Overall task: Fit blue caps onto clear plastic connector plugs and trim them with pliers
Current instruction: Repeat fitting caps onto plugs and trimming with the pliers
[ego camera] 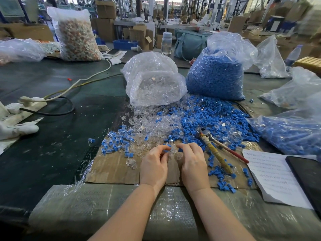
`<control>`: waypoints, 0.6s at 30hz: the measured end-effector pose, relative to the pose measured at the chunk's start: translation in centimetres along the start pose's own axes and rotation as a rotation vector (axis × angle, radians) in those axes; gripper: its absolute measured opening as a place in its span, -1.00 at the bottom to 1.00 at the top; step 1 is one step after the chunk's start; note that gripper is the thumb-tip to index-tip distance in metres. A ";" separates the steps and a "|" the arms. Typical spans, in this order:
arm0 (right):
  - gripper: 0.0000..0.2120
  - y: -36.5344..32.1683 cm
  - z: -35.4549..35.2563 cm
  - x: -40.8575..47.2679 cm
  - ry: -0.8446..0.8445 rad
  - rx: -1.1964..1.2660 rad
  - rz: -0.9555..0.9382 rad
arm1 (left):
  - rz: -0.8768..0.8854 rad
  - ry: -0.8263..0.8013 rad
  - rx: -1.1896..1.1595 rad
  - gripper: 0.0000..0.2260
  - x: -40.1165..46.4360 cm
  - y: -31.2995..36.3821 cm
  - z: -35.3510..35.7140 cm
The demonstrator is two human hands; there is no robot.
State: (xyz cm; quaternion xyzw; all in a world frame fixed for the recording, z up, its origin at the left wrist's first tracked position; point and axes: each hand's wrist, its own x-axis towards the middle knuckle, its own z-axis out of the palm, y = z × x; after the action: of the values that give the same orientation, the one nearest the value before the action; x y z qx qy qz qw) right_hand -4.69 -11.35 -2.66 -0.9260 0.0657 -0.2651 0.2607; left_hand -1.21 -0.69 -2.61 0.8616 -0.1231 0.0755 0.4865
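Both hands pinch parts over the cardboard sheet (114,169): left hand (153,165) and right hand (192,162) meet on a clear plug (172,148) with a blue cap (180,150) beside it; I'd seat it square and fully before reaching for the pliers (217,150) lying just right.

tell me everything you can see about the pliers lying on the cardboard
The worn pliers lie flat on the brown cardboard sheet, right of the right hand, untouched by either hand. One long handle looks wrapped in dirty yellowish tape, the other is thinner with a red tip. The handles spread apart toward the person; the small metal head points away, into the heap of loose blue caps and clear plugs. A few blue caps rest against the handles.
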 end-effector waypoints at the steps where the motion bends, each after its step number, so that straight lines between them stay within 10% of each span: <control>1: -0.69 0.0 0.0 0.0 -0.006 0.004 -0.006 | -0.001 -0.002 0.000 -0.84 0.0 0.0 0.0; 18: -0.88 -0.4 -0.1 -0.1 -0.015 0.091 -0.090 | -0.015 -0.006 -0.087 -0.89 0.0 -0.2 0.0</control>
State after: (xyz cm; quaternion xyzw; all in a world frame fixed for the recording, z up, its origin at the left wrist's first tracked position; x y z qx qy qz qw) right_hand -4.79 -11.00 -2.41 -0.9172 0.0100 -0.2721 0.2908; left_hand -1.20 -0.61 -2.75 0.8407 -0.1212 0.0636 0.5239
